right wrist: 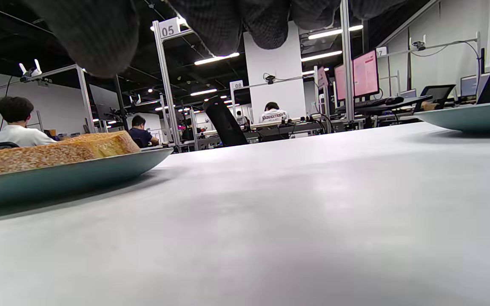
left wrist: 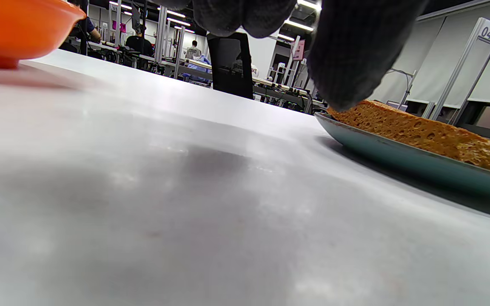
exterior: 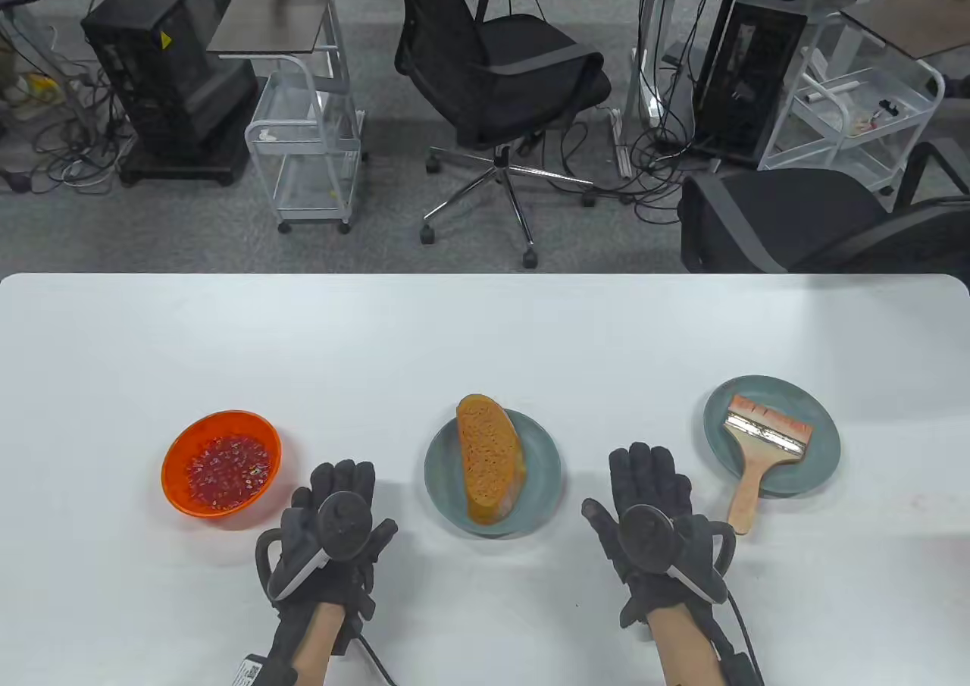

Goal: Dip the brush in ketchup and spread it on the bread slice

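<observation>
A brown bread slice (exterior: 490, 455) lies on a teal plate (exterior: 542, 481) at the table's middle; it also shows in the left wrist view (left wrist: 419, 131) and the right wrist view (right wrist: 53, 153). An orange bowl (exterior: 176, 466) holding red ketchup (exterior: 229, 470) stands at the left. A wooden-handled brush (exterior: 758, 443) lies on a second teal plate (exterior: 822, 443) at the right, handle toward me. My left hand (exterior: 341, 500) rests flat on the table between bowl and bread, holding nothing. My right hand (exterior: 648, 489) rests flat between the bread plate and the brush, holding nothing.
The white table (exterior: 485, 330) ends at a far edge with office chairs (exterior: 492, 72), carts and computer towers on the floor beyond. The orange bowl's rim shows at the top left of the left wrist view (left wrist: 19, 25). The brush plate's rim shows in the right wrist view (right wrist: 470, 117).
</observation>
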{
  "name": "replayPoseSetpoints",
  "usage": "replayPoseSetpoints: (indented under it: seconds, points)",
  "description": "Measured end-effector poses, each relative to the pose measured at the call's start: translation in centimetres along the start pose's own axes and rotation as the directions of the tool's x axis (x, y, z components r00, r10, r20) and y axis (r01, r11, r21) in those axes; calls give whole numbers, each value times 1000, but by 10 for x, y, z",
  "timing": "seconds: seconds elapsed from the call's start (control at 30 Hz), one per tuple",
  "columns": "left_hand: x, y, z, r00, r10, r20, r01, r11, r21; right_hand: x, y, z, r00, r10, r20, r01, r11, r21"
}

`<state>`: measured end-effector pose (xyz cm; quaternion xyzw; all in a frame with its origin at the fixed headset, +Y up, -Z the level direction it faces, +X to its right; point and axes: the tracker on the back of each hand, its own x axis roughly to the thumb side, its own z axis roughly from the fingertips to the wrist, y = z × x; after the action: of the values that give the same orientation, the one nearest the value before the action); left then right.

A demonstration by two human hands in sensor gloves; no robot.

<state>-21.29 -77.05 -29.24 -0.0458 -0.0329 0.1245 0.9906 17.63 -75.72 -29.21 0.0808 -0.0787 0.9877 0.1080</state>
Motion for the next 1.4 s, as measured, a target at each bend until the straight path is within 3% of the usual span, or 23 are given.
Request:
replayPoseSetpoints:
  seconds: [0.27,0.57,0.8,0.97,1.07,1.2,1.4]
  points:
    - [2,-1,2,1000,-17,-5,17,1000,-14,-1,-1,1,1000,-16,-2,16,1000,-12]
    - [3,-1,2,1000,-11,-2,11,1000,-6,0,-13,4,999,-46,7,47,994,-103]
    - [3,1,5,1000,-8,-14,7,1000,-21,-22,-52,10,987,-161,-17,153,962,-228]
    - [4,1,4,1000,2,-24,-3,1000,-27,-80,-88,17,983,-106,-147,74,976,-204]
    - [5,3,4,1000,4,-20,-5,1000,-19,-113,-93,22,975,-41,-217,9,989,-146]
    - [3,2,3,1000,13,-26,-14,1000,-27,-144,-74,24,958,117,-261,-101,992,74]
    - [2,1,4,999,24,-30,-24,999,-25,-137,-33,21,958,232,-166,-172,933,315]
